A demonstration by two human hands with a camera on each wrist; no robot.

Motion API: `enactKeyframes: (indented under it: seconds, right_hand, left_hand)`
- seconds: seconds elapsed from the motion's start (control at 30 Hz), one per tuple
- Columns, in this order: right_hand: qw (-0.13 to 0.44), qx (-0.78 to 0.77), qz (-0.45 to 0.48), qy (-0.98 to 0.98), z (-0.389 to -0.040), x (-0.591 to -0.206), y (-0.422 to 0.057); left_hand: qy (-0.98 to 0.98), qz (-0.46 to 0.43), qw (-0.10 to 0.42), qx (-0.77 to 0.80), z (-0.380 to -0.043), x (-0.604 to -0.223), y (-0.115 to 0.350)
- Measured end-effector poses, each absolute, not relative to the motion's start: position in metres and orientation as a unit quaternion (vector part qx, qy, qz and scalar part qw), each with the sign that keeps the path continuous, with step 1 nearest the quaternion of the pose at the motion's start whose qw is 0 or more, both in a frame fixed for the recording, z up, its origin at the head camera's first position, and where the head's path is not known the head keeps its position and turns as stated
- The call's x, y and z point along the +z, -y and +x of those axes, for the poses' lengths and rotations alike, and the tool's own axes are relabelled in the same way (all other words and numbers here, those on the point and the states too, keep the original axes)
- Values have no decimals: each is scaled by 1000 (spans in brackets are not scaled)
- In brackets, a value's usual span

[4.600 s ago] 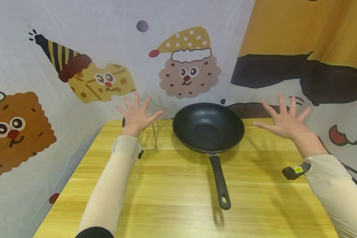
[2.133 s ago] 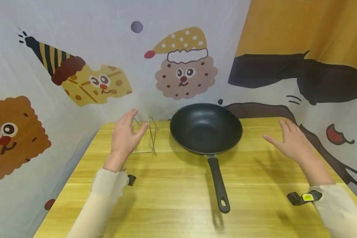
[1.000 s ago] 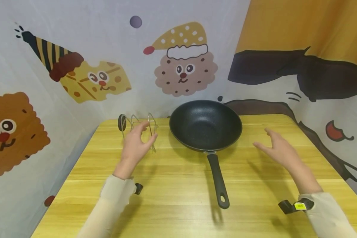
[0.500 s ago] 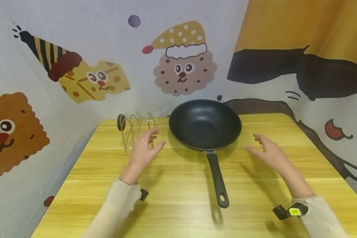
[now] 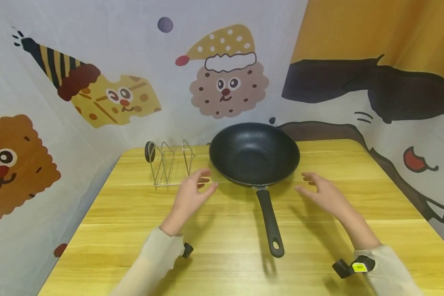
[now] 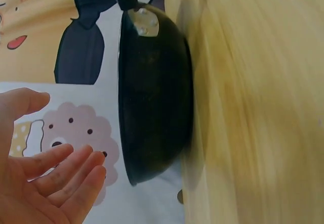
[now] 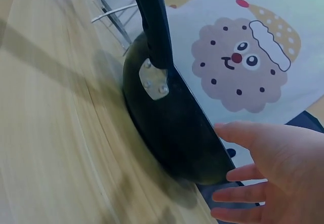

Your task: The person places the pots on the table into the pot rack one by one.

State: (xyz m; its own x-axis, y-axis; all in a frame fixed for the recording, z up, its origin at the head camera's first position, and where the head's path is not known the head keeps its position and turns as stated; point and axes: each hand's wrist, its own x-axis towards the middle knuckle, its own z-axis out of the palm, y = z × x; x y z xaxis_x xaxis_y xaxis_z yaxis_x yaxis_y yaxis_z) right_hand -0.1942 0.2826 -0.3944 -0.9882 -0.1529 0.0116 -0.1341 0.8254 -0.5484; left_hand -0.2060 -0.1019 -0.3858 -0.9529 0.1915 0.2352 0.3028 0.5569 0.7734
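A black wok (image 5: pixel 254 154) with a long dark handle (image 5: pixel 270 222) sits on the wooden table, handle pointing toward me. To its left, my left hand (image 5: pixel 190 195) hovers with fingers loosely bent, holding nothing and apart from the wok. On the other side my right hand (image 5: pixel 325 195) hovers in much the same pose, also holding nothing. Both wrist views show the wok's dark outer side, with the left hand (image 6: pixel 50 173) and the right hand (image 7: pixel 278 168) beside it and fingers apart.
A wire rack (image 5: pixel 170 164) with a round black piece (image 5: pixel 150 152) on its left end stands at the table's back left. Behind the table (image 5: pixel 214 267) hangs a cloth (image 5: pixel 133 33) printed with cartoon figures.
Both hands were spread wide and raised at first. They have since come down and inward toward the wok, fingers relaxing. The left hand has moved off from in front of the rack.
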Motion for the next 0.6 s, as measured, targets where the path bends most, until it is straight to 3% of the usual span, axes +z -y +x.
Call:
enactKeyframes:
  seconds: [0.6]
  right_hand:
    - [37,-360,-112,-925,-193,-400,-247]
  left_hand:
    - [837,-176,-22,-518,-188,-401,66]
